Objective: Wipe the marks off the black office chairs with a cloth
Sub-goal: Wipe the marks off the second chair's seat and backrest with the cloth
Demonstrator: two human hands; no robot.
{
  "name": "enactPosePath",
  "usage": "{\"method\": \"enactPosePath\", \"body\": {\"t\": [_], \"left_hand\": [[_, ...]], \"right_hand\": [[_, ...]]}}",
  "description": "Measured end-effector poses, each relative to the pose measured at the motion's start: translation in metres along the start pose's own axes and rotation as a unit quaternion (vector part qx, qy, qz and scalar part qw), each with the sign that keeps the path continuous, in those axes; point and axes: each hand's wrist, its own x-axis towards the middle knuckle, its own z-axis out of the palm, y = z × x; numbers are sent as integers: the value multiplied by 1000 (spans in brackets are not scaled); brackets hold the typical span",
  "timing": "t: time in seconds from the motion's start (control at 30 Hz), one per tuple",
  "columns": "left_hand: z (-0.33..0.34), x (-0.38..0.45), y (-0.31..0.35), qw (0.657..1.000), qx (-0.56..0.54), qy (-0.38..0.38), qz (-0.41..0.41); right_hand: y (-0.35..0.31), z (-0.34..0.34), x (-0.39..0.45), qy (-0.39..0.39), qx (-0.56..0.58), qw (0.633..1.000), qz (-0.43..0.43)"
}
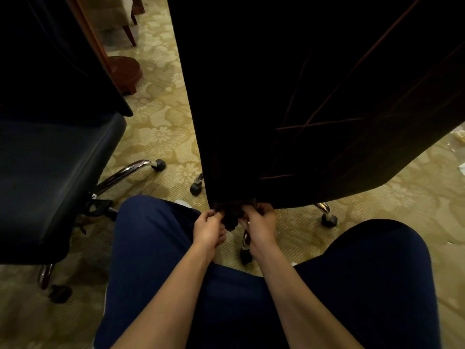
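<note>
The tall back of a black office chair [289,96] fills the upper middle of the head view. At its bottom edge a bunched dark cloth [232,217] hangs between my hands. My left hand [210,229] pinches the cloth from the left and my right hand [259,222] grips it from the right, both just below the chair back. A second black office chair [50,177] stands at the left with its seat facing me. The marks on the chairs are too dark to make out.
Chrome chair legs with castors [158,164] spread over the patterned beige carpet [163,122]. My knees in dark blue trousers [151,248] frame the hands. A wooden table foot [125,71] stands behind the left chair. Scraps of litter [460,137] lie at the right edge.
</note>
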Motion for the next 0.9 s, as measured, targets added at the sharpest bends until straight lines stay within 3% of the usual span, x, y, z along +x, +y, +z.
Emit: {"method": "enactPosePath", "body": {"t": [0.17,0.37,0.5,0.73,0.8,0.9], "left_hand": [[-1,-22,4,992,66,-16,110],[7,-23,4,998,9,-1,65],[16,-19,18,993,-76,31,84],[25,-39,44,963,-57,28,263],[26,-36,41,963,-14,32,266],[24,-27,26,979,-4,30,203]], "right_hand": [[4,-13,1,-43,-22,999,-6],[7,-10,-3,-67,-26,994,87],[-12,12,4,-23,-54,998,8],[-48,18,-11,3,-62,969,-240],[-43,18,-9,12,-78,965,-250],[-16,11,-6,26,-117,969,-215]]}}
